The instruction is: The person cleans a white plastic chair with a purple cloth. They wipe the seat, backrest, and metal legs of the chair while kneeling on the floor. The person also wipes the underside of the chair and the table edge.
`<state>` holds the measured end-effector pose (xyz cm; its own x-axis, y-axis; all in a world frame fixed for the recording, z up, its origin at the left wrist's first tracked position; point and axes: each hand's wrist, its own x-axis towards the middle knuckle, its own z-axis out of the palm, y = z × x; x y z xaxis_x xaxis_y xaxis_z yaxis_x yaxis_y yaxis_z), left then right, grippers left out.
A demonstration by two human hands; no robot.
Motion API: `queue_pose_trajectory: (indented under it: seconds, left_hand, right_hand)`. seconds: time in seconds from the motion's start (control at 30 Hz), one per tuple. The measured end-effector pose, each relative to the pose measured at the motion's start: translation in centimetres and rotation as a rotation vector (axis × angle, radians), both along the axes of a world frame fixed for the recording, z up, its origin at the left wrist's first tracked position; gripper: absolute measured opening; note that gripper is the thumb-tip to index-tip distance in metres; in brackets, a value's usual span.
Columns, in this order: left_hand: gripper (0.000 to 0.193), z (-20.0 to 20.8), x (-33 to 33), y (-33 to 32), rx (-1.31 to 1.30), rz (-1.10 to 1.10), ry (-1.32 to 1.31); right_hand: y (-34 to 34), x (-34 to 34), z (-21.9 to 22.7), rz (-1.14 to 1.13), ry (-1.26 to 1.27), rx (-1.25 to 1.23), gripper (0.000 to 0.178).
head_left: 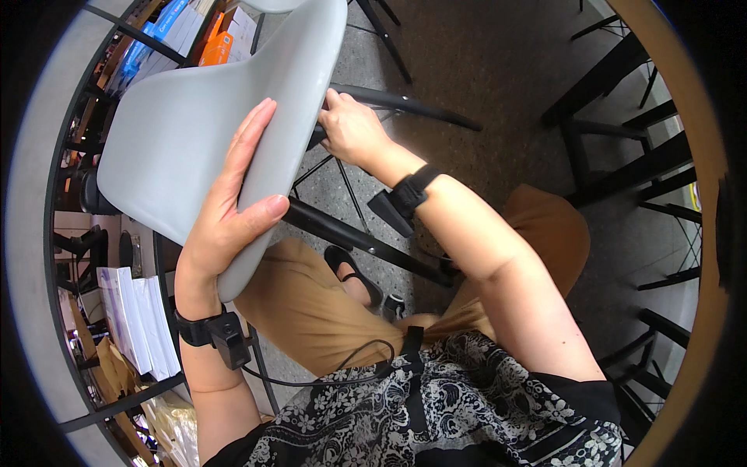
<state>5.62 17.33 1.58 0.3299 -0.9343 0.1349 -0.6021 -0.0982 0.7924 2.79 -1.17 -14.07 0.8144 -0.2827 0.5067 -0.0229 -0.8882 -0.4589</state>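
A light grey moulded chair point(175, 128) with black legs is tipped on its side in front of me. My left hand point(233, 206) holds the seat's rim, its long fingers laid along the grey surface and its thumb across the edge. Behind the seat, at the underside where a black leg point(405, 105) joins, my right hand point(350, 128) is closed with its fingers curled. What those fingers pinch is hidden by the hand and the seat. Another black leg point(366, 245) slants down toward my knees.
At the left stands a black-framed shelf point(148, 393) with stacks of white paper point(140, 327), an orange box point(216, 48) and blue packs point(167, 23). Dark furniture legs point(599, 78) rise at the right. My foot in a black shoe point(354, 276) is below the chair.
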Motion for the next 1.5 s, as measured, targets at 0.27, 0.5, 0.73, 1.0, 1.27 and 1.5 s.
queue_pose_trajectory:
  seconds: [0.27, 0.5, 0.73, 1.0, 1.27, 1.5]
  left_hand:
    - [0.085, -0.2, -0.9, -0.8, 0.002, -0.015, -0.019]
    - [0.084, -0.3, -0.6, -0.7, -0.007, -0.023, 0.011]
    - [0.083, -0.5, 0.1, -0.1, -0.012, -0.012, 0.044]
    - [0.082, 0.2, 0.3, -0.2, 0.0, -0.008, 0.007]
    - [0.081, -0.1, 0.5, 0.1, -0.007, 0.0, 0.013]
    - [0.082, 0.1, 0.8, 0.2, -0.013, 0.0, -0.017]
  right_hand:
    - [-2.1, -2.2, 1.7, 0.122, 0.111, 0.14, 0.028]
    - [0.5, -3.4, -0.8, 0.121, 0.09, 0.091, 0.034]
    - [6.3, -5.2, 0.7, 0.261, -0.068, 0.162, 0.037]
    - [2.4, -5.5, -0.5, 0.052, -0.024, -0.058, 0.028]
    - [4.8, -5.8, -1.4, 0.145, -0.158, 0.051, 0.038]
    - [-4.2, -7.6, -7.0, -0.309, 0.029, -0.03, 0.044]
